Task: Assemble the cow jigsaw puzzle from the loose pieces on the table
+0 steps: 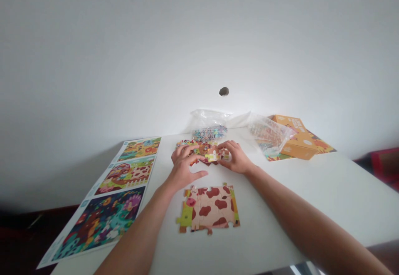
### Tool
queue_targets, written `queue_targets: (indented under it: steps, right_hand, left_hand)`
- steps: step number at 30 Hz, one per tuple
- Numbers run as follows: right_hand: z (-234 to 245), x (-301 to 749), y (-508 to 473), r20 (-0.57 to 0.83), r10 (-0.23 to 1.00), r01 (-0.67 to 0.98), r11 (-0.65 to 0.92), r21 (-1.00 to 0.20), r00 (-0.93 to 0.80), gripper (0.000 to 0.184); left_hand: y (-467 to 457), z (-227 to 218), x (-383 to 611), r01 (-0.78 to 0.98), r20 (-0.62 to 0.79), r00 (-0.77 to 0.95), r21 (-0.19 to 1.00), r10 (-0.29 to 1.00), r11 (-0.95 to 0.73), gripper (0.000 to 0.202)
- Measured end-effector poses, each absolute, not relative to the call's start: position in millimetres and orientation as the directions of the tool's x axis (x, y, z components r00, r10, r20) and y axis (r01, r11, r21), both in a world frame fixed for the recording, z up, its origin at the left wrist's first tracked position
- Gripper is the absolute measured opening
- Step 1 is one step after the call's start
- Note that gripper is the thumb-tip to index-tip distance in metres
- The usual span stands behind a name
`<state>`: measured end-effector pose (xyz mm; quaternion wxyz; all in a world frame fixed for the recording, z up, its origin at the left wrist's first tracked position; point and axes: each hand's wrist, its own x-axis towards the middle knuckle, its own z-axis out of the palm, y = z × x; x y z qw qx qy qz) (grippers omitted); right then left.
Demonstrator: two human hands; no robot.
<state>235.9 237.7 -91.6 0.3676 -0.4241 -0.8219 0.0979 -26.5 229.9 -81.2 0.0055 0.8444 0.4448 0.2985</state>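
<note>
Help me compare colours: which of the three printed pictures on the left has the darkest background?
The bottom picture, nearest the person: its background is dark, while the middle picture and top picture are bright green and yellow scenes.

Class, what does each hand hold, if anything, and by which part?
Right hand: seemingly a small cream cardboard jigsaw piece, pinched by its edge. Left hand: fingers on multicoloured pieces, no clear hold.

Left hand [183, 167], right hand [236, 157] — jigsaw pieces [207, 152]
</note>
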Motion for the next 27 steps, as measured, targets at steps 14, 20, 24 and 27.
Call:
queue_targets:
  steps: [14, 20, 24, 27]
  right_hand:
    - [-94.3, 241.7, 241.2, 0.532, 0.793, 0.659, 0.573, -0.486, -0.297, 0.041]
    - [-96.3, 242.5, 241.8, 0.547, 0.792, 0.666, 0.565, -0.487, -0.272, 0.039]
    - [-96.6, 242.9, 242.1, 0.545, 0.791, 0.662, 0.568, -0.489, -0.277, 0.040]
    - [-96.3, 243.2, 242.1, 0.547, 0.790, 0.659, 0.570, -0.491, -0.277, 0.040]
  left_hand:
    - [200.1, -70.5, -13.9, 0.541, 0.223, 0.745, 0.348, 0.629, -0.765, 0.059]
    - [199.7, -71.0, -15.6, 0.571, 0.153, 0.749, 0.345, 0.645, -0.745, 0.061]
    - [202.7, -73.2, -17.2, 0.568, 0.180, 0.738, 0.353, 0.650, -0.743, 0.061]
    - [203.3, -74.2, -18.0, 0.557, 0.189, 0.740, 0.367, 0.646, -0.745, 0.057]
